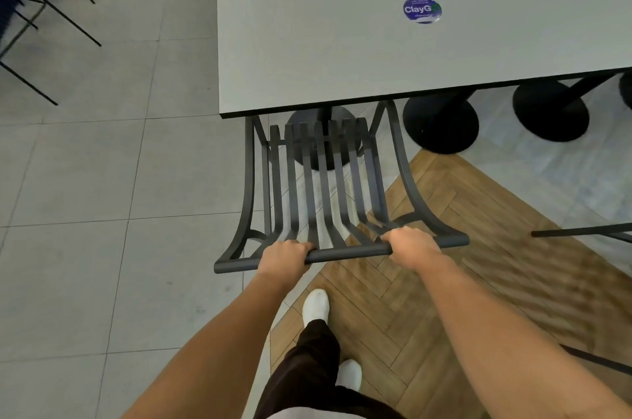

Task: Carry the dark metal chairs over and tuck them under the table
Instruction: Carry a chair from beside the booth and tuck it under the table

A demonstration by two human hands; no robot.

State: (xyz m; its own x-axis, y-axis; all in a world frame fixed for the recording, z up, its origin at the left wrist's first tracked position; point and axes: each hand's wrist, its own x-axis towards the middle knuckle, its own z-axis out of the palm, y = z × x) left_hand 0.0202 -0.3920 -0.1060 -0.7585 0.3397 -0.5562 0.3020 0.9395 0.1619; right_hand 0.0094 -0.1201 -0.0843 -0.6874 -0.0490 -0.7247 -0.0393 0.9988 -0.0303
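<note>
At the centre of the frame a dark metal chair [328, 186] with a slatted back stood against the near edge of the grey worktop [342, 42], its front part hidden beneath that edge. The left hand [284, 256] and the right hand [413, 246] each had a closed grip on the chair's top rail [349, 252], fingers curled over it and knuckles up, with a bare stretch of rail between them. A round blue sticker [422, 10] lay on the worktop toward the upper right. Black round pedestal bases [441, 124] stood on the floor under the worktop. Below the hands, white shoes [316, 307] and dark trousers showed over wood-patterned flooring [444, 282], with grey tiles [102, 179] filling the left. Thin black legs [51, 8] of other furniture crossed the upper left.
</note>
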